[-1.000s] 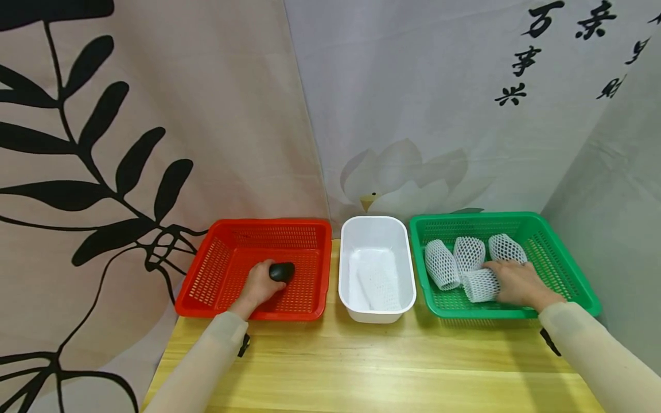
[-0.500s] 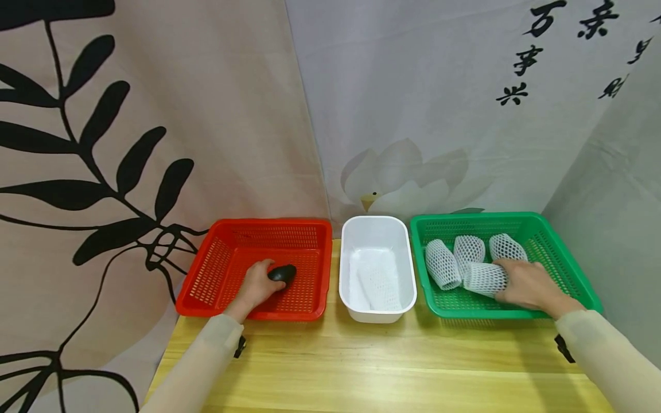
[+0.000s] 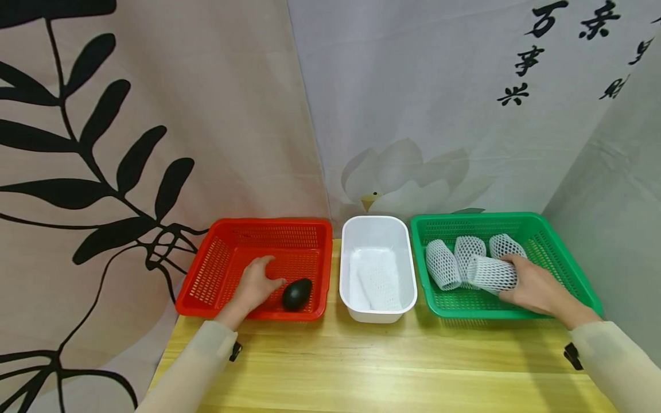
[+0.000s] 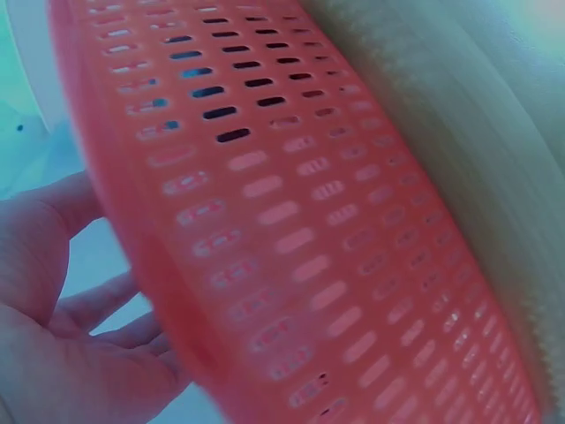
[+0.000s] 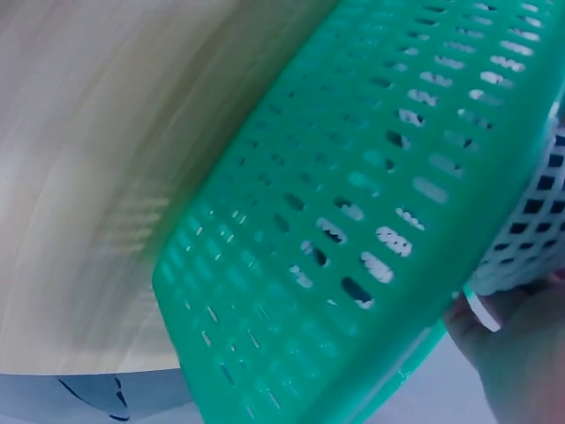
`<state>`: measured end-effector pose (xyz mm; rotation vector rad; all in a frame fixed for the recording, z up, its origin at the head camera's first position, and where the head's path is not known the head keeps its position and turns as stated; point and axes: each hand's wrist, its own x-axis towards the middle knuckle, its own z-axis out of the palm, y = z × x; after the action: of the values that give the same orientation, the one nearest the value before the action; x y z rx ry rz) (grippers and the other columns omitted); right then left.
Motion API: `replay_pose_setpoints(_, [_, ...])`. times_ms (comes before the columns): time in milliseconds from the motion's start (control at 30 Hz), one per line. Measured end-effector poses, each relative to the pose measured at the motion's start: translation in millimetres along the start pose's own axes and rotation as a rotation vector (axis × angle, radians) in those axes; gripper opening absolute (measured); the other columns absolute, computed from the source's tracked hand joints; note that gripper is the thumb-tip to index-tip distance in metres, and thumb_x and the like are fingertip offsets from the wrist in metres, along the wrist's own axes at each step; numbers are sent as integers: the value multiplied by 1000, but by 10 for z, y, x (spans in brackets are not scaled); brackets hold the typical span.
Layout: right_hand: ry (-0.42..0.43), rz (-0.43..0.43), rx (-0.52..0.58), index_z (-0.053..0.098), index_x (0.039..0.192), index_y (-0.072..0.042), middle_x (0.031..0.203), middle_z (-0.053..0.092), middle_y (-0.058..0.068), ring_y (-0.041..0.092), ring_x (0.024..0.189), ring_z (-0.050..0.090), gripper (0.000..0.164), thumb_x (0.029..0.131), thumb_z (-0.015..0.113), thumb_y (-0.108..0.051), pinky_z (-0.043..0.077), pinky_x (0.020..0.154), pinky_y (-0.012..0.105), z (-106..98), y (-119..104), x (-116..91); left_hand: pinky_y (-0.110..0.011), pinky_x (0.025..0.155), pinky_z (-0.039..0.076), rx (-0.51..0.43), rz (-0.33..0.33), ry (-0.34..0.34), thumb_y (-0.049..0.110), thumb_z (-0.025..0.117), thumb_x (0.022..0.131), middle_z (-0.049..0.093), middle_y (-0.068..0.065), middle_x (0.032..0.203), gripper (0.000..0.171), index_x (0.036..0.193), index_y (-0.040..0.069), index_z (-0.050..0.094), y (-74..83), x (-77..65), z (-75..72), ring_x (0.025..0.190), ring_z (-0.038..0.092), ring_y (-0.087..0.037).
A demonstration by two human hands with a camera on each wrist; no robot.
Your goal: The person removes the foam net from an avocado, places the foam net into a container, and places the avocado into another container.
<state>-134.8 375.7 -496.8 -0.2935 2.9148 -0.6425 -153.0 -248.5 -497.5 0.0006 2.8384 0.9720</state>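
Note:
In the head view my left hand (image 3: 253,288) hovers over the red basket (image 3: 322,258), thumb and fingers spread with nothing between them. A dark avocado (image 3: 296,294) lies on the basket floor just right of the thumb; whether they touch I cannot tell. My right hand (image 3: 537,291) pinches the end of a white foam net sleeve (image 3: 490,274), tilted above the green basket's floor. Three similar sleeves lie behind and to its left, one of them a foam net (image 3: 442,265) at the far left. The right wrist view shows the green basket (image 5: 291,230) covering most of that hand.
Between the baskets stands a white plastic tub (image 3: 378,312) with a pale mesh patch on its floor. All three containers rest along the back of a wooden table (image 3: 372,367). Printed cloth (image 3: 248,115) hangs close behind them.
The left hand has let go of the avocado, which now lies nearer the basket's front right. The right hand has lifted one foam net sleeve slightly and shifted right.

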Motion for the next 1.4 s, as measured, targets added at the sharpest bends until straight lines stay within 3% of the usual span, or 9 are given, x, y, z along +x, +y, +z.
replay_pose_setpoints(267, [58,-19,13,45,141,9,123,61,34,45,101,64,81,79,84,-25,53,76,58,-51,-74,-67,-58,110,45,-30,48,39,15,82,92,45,-28,154,71,151,-4,48,126,-114,-31,138,49,-45])
replay_pose_setpoints(700, [185,-85,23,49,142,5,127,61,30,45,104,63,81,77,88,-26,52,77,60,-111,-295,-197,-59,110,45,-87,186,168,20,83,91,48,-19,153,67,149,2,53,297,-285,-7,138,49,-40])
replay_pose_setpoints(1167, [283,-131,89,50,138,1,120,62,22,36,93,63,81,72,92,-21,51,68,43,-86,-568,-317,-56,109,48,-159,338,245,21,86,89,51,-12,151,64,145,6,58,421,-469,-4,136,52,-35])
replay_pose_setpoints(1400, [320,-190,88,52,135,1,120,63,19,33,93,63,80,70,94,-18,52,68,42,-26,-720,-352,-55,108,48,-185,423,265,18,88,86,51,-12,153,69,147,7,57,457,-560,40,138,52,-34])
